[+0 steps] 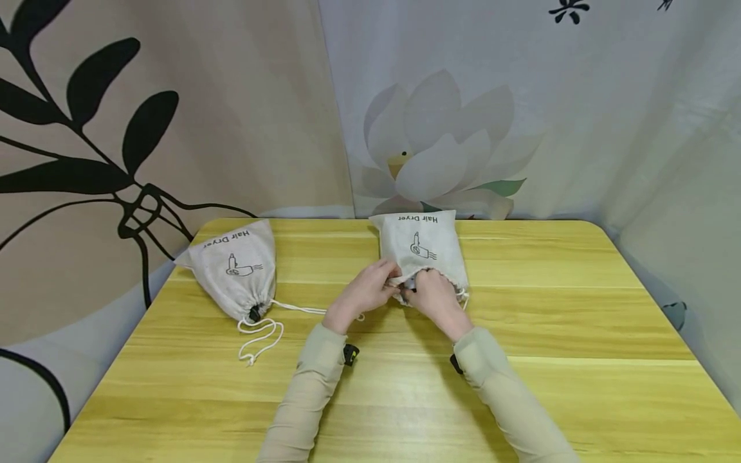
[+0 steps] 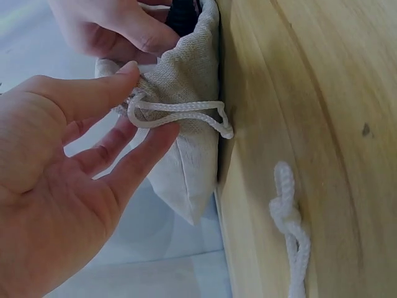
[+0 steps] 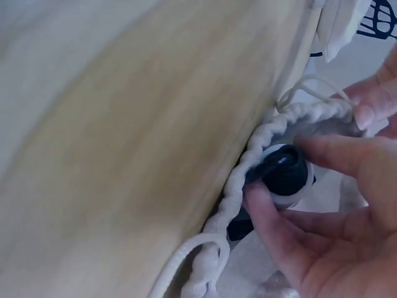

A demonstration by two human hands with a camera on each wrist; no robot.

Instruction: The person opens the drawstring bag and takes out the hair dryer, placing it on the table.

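A light grey cloth drawstring bag (image 1: 425, 239), printed "Hair Dryer", lies at the table's far side with its gathered mouth towards me. My left hand (image 1: 368, 287) pinches the left side of that mouth between thumb and fingers, by the white drawstring (image 2: 177, 113). Inside the opening, my right hand (image 1: 434, 297) grips a round black end with a white rim, apparently part of a hair dryer (image 3: 288, 174). The thumb and fingers lie on either side of it in the right wrist view. The rest of the dryer is hidden by the cloth.
A second bag (image 1: 240, 267) with the same print lies at the table's left, drawn nearly together with something black at its mouth. Its white cords (image 1: 260, 334) trail over the wooden table (image 1: 579, 360). A patterned curtain (image 1: 260, 109) hangs behind.
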